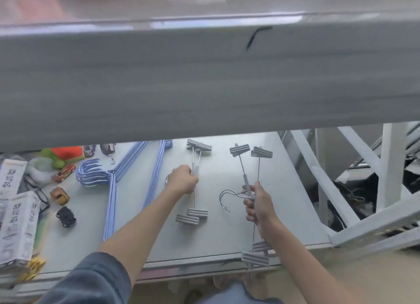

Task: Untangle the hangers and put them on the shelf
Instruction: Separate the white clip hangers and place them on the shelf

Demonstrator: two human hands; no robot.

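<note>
The left hand (184,179) has its fingers curled round the middle of one grey clip hanger (193,185) lying on the shelf (218,235). The right hand (259,205) grips a second clip hanger (250,167), near the shelf's front edge. Blue hangers (113,185) lie to the left, beside toy cars (60,195).

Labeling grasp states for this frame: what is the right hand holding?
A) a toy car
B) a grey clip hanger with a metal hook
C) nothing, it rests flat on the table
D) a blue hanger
B: the right hand grips the bar of a grey clip hanger, its metal hook curving out to the left, while the blue hangers lie untouched on the table.
</note>
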